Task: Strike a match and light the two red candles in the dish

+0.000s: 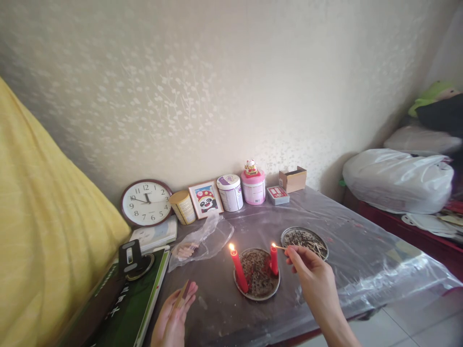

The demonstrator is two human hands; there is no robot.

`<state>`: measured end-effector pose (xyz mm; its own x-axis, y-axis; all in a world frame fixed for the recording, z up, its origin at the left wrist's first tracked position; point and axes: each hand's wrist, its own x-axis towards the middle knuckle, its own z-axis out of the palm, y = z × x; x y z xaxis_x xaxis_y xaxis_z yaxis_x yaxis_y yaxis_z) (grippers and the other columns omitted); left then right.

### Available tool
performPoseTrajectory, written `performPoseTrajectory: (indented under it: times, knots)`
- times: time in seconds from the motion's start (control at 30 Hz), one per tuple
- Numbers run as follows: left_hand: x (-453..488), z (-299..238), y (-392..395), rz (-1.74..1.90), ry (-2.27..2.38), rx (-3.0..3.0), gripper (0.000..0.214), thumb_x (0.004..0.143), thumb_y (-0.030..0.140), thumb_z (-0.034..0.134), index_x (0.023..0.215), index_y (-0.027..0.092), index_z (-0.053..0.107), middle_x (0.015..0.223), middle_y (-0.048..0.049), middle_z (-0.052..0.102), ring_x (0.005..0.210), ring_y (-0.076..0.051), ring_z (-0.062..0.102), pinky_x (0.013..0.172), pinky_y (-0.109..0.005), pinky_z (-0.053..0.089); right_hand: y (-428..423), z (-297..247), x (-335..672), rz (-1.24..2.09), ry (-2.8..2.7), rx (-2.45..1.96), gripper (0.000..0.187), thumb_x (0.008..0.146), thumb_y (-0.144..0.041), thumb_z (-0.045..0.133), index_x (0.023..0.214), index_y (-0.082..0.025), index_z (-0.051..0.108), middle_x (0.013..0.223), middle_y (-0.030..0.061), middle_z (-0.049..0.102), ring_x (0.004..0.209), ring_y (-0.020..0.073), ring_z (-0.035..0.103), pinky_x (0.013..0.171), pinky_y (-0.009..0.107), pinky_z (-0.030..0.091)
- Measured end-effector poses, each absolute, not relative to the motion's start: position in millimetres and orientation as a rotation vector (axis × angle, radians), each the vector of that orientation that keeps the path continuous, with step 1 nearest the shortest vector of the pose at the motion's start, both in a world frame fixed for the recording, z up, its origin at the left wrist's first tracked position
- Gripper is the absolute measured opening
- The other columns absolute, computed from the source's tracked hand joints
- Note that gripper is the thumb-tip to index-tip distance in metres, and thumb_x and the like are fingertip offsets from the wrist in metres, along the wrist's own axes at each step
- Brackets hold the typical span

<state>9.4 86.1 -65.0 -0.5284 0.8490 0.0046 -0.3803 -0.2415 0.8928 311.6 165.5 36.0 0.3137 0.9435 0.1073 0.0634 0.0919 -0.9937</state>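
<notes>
Two red candles stood in one round tin (259, 299) on the plastic-covered surface (220, 320): the left candle (238, 272) leaned and was alight, while the right candle (274, 260), shorter and more upright, had a match (281, 247) held to its wick. By the look of it, one candle was done and the other was being lit; a glow showed at its tip, though at that size it was hard to tell whether the wick had caught or only the match burned. What seemed left was a steady flame there and the match to be put out.

The hands were well apart. The right hand (314, 274) had its thumb and fingers pinched on the end of the match; the left hand (169, 318) held what looked like a matchbox (183, 293), low and to the left of the tin.

Counted, there were two candles, one match in use, one matchbox, and a second round dish (302, 228) with too many sticks (307, 245) to number. Along the wall came one clock (146, 203), one framed panda picture (206, 198), three canisters (230, 196), one cat figurine (251, 168) and one open carton (293, 180).
</notes>
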Motion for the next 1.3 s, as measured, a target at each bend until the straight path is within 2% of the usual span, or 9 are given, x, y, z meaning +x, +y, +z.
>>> performPoseTrajectory:
  times: [0.17,0.6,0.97,1.03,1.13,1.2,1.3]
  knots:
    - [14,-58,85,1.887,1.17,0.652,0.04,0.058,0.047,0.079,0.085,0.017,0.074,0.101,-0.0155,0.075,0.103,-0.037,0.065,0.093,-0.052,0.049,167,35,311,0.881,-1.025,-1.302,0.036,0.069,-0.05,0.067,0.078,-0.015,0.071,0.063,0.0052,0.068,0.059,0.0195,0.061,0.057,0.027,0.048]
    - [11,-62,85,1.868,1.146,0.689,0.039,0.061,0.046,0.077,0.089,0.018,0.075,0.102,-0.0141,0.075,0.105,-0.035,0.064,0.095,-0.049,0.048,167,36,311,0.866,-1.036,-1.328,0.036,0.07,-0.05,0.065,0.079,-0.016,0.071,0.064,0.0046,0.067,0.063,0.0201,0.062,0.059,0.027,0.048]
    - [14,-60,84,1.885,1.167,0.68,0.039,0.061,0.047,0.077,0.087,0.018,0.075,0.103,-0.0139,0.075,0.105,-0.037,0.064,0.095,-0.052,0.047,169,34,316,0.955,-0.939,-1.22,0.028,0.072,-0.044,0.07,0.079,-0.017,0.07,0.064,0.0025,0.067,0.059,0.016,0.06,0.056,0.024,0.049]
    - [14,-59,83,1.882,1.185,0.675,0.04,0.06,0.048,0.077,0.087,0.018,0.075,0.103,-0.0143,0.075,0.105,-0.037,0.064,0.095,-0.052,0.047,174,33,324,1.01,-0.894,-1.11,0.025,0.076,-0.042,0.065,0.078,-0.018,0.07,0.07,0.0036,0.07,0.059,0.0147,0.061,0.052,0.022,0.049]
    - [12,-60,83,1.851,1.2,0.694,0.043,0.06,0.049,0.077,0.089,0.016,0.075,0.105,-0.0165,0.074,0.108,-0.038,0.062,0.096,-0.051,0.046,185,32,343,0.865,-0.941,-1.147,0.03,0.081,-0.041,0.055,0.073,-0.017,0.071,0.071,0.003,0.074,0.054,0.0123,0.06,0.046,0.02,0.048]
    - [10,-62,83,1.845,1.196,0.699,0.042,0.061,0.048,0.077,0.089,0.016,0.075,0.106,-0.0163,0.074,0.109,-0.038,0.062,0.097,-0.051,0.046,190,31,358,0.721,-0.979,-1.248,0.022,0.075,-0.036,0.06,0.064,-0.018,0.07,0.061,-0.0002,0.072,0.049,0.0113,0.057,0.042,0.018,0.045]
    - [5,-68,83,1.844,1.175,0.699,0.039,0.062,0.047,0.076,0.088,0.019,0.075,0.106,-0.0144,0.074,0.108,-0.038,0.062,0.098,-0.053,0.045,193,30,377,0.64,-1.008,-1.334,0.007,0.066,-0.025,0.072,0.064,-0.018,0.072,0.053,-0.0017,0.068,0.048,0.0123,0.056,0.041,0.017,0.041]
